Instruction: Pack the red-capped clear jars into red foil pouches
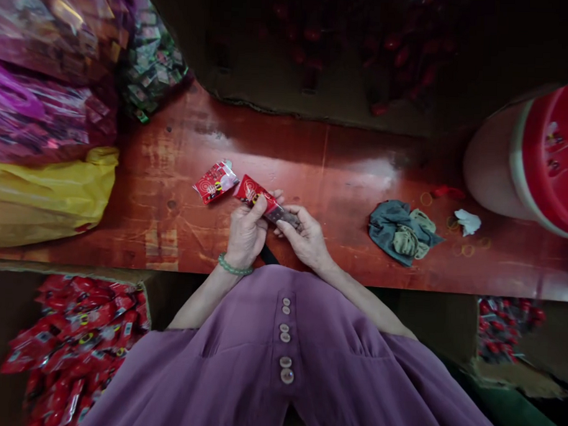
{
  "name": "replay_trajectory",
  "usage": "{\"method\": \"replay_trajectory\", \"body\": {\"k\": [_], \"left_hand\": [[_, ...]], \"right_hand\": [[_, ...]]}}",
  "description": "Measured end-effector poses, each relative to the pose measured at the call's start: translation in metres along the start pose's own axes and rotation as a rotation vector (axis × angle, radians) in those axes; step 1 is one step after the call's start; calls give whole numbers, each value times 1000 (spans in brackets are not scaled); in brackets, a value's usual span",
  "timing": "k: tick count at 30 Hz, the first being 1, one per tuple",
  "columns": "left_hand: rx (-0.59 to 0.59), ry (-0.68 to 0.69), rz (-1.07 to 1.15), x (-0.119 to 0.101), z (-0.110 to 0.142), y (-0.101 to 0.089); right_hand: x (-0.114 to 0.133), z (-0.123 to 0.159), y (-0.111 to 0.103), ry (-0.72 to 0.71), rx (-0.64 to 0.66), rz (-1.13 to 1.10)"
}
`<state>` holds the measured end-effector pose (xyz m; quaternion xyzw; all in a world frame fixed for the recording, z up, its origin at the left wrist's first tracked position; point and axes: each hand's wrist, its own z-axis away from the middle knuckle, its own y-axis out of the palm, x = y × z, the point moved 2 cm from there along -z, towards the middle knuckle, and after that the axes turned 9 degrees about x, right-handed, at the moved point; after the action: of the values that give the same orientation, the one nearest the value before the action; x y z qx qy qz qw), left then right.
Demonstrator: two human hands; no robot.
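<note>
A small red printed packet (250, 188) with a dark, see-through lower end is held between my two hands above the table. My left hand (247, 231) grips its middle, thumb on top and the other fingers mostly hidden beneath. At the dark end, my right hand (306, 237) pinches the packet between thumb and fingers. What lies inside that end is too dim to make out. Just left of the held packet, a small pile of flat red packets (214, 184) rests on the table, apart from both hands.
Reddish table (286, 145). At left, bulging plastic bags (49, 111) and a yellow bag (52, 192). Large cardboard box (264, 94) behind. At right, crumpled grey-green cloth (390, 226), rubber bands, a red-lidded bucket (495, 164). Below, a box of red packets (84, 336) and another box (498, 326).
</note>
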<state>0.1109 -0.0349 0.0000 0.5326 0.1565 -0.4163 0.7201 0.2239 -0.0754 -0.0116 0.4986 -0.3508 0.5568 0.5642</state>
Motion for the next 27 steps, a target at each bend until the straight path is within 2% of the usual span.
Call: {"method": "replay_trajectory", "body": {"k": [7,13,19,21,23,25,27], "left_hand": [[-76,-17,4,4,-5,1],[-1,-39,17,6,-6,-2],[-35,-69,68,13,-10,-3],[-49,-70,68,15,-10,-3],[-53,-53,54,15,-10,-5],[-27,-44,31,15,-9,-7],[12,-50,14,15,-8,-9]], "right_hand": [[-8,-7,6,-13,-5,-122],[-7,-7,2,-32,8,-152],[-10,-8,1,-41,-64,-82],[-8,-9,-2,-16,-20,-51],[-4,-10,-4,26,77,-6],[1,-12,-6,51,150,38],[6,-14,-7,41,171,72]]}}
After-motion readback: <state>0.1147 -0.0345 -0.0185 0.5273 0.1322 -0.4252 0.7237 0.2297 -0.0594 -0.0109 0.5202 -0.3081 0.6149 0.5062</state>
